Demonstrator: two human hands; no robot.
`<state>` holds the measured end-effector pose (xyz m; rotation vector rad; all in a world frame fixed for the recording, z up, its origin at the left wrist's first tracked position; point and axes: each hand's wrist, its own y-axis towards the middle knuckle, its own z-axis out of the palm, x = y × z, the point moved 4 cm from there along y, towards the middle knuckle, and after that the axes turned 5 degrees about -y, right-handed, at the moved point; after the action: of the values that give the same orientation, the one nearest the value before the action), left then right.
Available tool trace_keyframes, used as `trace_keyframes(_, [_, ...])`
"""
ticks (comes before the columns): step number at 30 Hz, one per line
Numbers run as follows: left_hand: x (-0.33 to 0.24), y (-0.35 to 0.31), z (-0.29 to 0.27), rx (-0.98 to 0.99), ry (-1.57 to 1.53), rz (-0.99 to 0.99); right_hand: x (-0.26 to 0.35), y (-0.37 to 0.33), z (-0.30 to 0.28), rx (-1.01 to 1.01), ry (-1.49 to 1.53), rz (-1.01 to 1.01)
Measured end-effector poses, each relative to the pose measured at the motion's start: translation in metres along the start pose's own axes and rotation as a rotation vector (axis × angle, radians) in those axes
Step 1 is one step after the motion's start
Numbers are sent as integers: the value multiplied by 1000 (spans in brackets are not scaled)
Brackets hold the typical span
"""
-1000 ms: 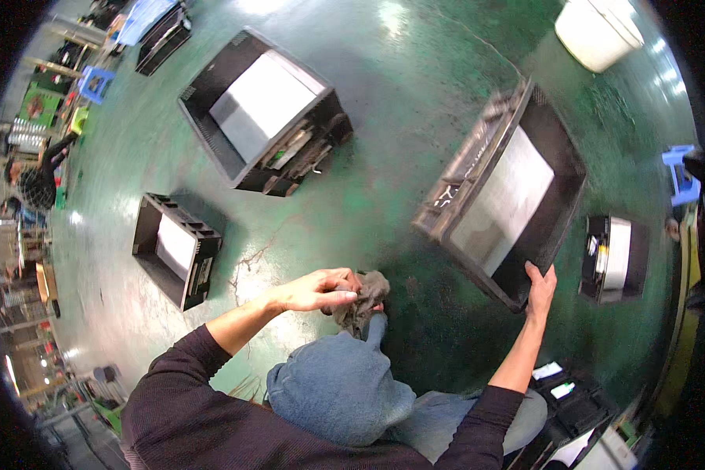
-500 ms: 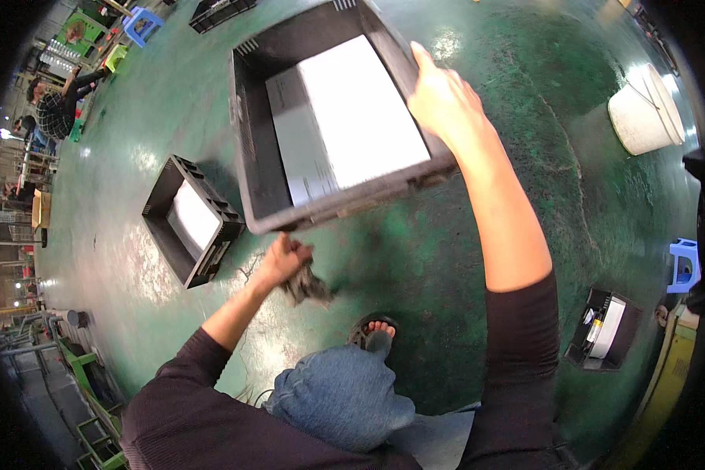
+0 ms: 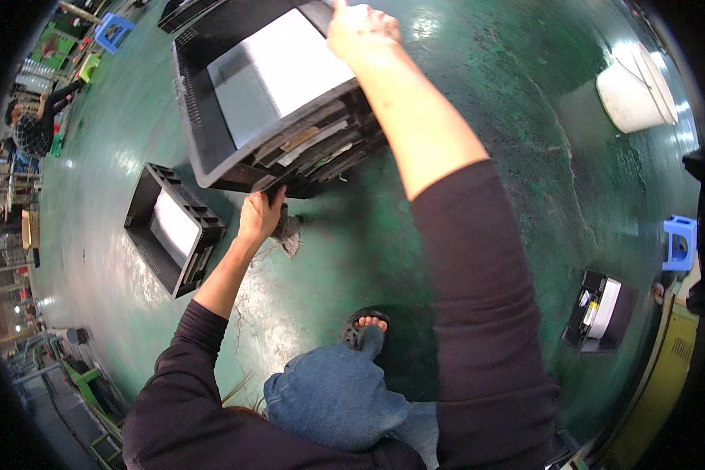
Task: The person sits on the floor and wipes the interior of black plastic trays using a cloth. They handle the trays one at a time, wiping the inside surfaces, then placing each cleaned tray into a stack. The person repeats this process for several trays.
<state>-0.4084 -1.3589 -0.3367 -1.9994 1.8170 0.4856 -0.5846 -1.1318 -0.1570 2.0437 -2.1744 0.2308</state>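
A large black plastic crate is tilted in front of me, with white and grey flat sheets inside. My right hand is closed over its right rim. Below the crate's near side, my left hand is closed, its fingers against the lower edge. A crumpled grey rag hangs from that left hand. Worn strips, some pale and some brown, show on the crate's near outer wall. The crate's underside and part of my left fingers are hidden.
A smaller-looking black crate with a white sheet stands on the green floor at left. At right are a white bucket, a blue stool and another black crate. A seated person is far left.
The large crate has shifted left and up in view and turned, showing more of its near wall. My left hand has risen with the rag to the crate's lower edge. My right hand moved left.
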Motion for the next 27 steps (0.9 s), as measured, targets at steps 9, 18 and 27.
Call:
trace_keyframes(9, [3, 10, 2, 45, 18, 115, 2, 11, 13, -16, 83, -55])
trace_keyframes(18, [8, 7, 8, 85, 86, 0, 3, 14, 8, 10, 64, -4])
trace_keyframes(27, [-10, -62, 6, 916, 159, 4, -283, -105, 28, -307, 558, 319])
